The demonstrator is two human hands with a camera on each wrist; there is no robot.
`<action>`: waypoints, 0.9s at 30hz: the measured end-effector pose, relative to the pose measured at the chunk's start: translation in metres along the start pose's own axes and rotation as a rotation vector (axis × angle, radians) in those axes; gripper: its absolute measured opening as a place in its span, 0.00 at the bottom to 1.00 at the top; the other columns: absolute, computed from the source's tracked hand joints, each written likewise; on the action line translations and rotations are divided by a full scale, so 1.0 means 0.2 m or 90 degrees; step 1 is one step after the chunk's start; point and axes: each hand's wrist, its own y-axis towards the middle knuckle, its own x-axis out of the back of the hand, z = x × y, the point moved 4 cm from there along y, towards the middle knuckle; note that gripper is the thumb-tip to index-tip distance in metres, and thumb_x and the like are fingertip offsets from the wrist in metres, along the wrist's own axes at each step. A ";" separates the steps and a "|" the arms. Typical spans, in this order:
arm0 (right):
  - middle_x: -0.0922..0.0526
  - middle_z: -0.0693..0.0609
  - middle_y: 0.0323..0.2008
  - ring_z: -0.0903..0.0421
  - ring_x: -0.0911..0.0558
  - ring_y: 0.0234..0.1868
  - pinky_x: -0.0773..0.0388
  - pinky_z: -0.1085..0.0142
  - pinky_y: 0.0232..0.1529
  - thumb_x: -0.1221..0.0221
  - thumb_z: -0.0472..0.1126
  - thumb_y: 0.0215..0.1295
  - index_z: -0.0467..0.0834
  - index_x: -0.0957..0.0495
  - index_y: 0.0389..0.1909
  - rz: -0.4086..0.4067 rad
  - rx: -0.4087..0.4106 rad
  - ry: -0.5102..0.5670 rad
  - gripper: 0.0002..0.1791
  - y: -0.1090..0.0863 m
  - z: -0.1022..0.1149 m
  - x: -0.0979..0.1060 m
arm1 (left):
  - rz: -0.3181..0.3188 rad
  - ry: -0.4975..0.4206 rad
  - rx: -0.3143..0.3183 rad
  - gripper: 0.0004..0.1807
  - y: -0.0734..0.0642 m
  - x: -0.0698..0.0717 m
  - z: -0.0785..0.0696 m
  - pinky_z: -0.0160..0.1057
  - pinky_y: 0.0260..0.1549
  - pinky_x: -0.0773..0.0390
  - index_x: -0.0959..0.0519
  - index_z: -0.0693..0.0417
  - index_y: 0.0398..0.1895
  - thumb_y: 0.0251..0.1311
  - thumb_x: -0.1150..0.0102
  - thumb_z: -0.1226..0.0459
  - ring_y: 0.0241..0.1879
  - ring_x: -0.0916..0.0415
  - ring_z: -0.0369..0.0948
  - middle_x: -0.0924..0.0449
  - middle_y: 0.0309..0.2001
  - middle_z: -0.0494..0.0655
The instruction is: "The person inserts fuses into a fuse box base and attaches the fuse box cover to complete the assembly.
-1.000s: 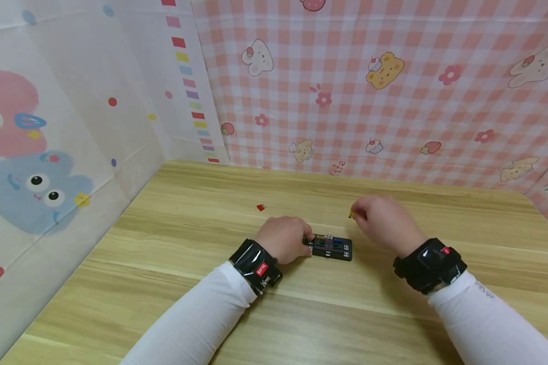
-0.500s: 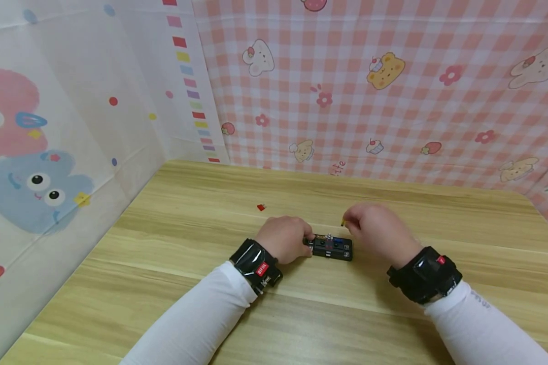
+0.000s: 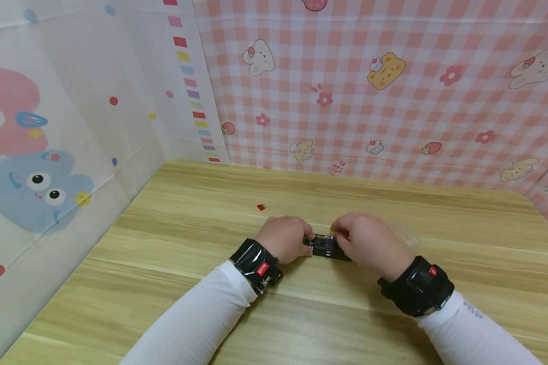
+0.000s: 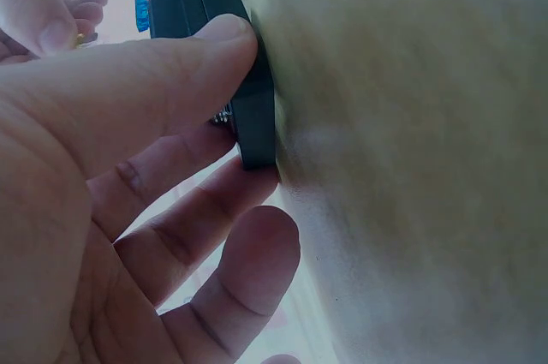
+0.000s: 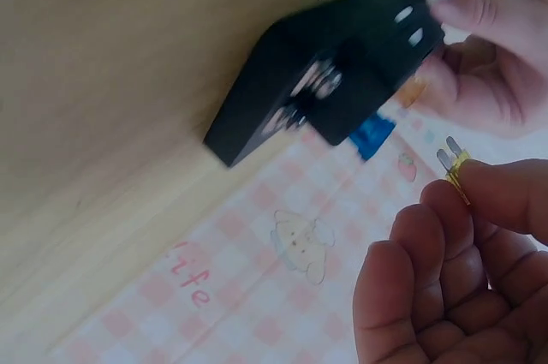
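A black fuse block (image 3: 321,247) lies flat on the table. My left hand (image 3: 283,239) grips its left end between thumb and fingers. Between thumb and index finger, my right hand (image 3: 367,242) pinches a small yellow blade fuse (image 5: 458,174), which sits above the block's far side in the head view. Two metal prongs of this fuse show in the right wrist view, pointing away from the fingertips and apart from the block. Seated along one side of the block are a blue fuse (image 5: 372,135) and an orange fuse (image 5: 411,92). Screw terminals (image 5: 321,81) show at the block's end.
A red blade fuse (image 3: 261,207) lies on the wooden table (image 3: 301,314) beyond my left hand. Partly behind my right hand is a clear plastic piece (image 3: 410,237), perhaps a cover. Patterned cloth (image 3: 356,101) hangs along the table's back and left.
My right hand has moved left and toward me with the yellow fuse, reaching over the block. The clear plastic piece has come into sight behind it. My left hand and the block stay put.
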 end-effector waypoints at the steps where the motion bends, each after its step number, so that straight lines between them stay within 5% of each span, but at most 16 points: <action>1: 0.12 0.52 0.33 0.59 0.19 0.33 0.16 0.58 0.40 0.33 0.35 0.67 0.43 0.10 0.37 0.000 -0.001 0.003 0.03 0.00 0.01 -0.01 | 0.000 0.000 0.000 0.16 0.00 0.00 0.00 0.46 0.48 0.24 0.10 0.36 0.49 0.59 0.24 0.48 0.43 0.19 0.34 0.11 0.49 0.32; 27: 0.14 0.56 0.28 0.64 0.23 0.28 0.20 0.65 0.33 0.31 0.31 0.65 0.44 0.12 0.31 0.007 0.065 -0.022 0.06 0.01 0.12 -0.11 | -0.003 -0.002 -0.009 0.09 0.00 0.00 0.00 0.43 0.39 0.27 0.11 0.38 0.39 0.60 0.24 0.49 0.34 0.23 0.36 0.17 0.35 0.30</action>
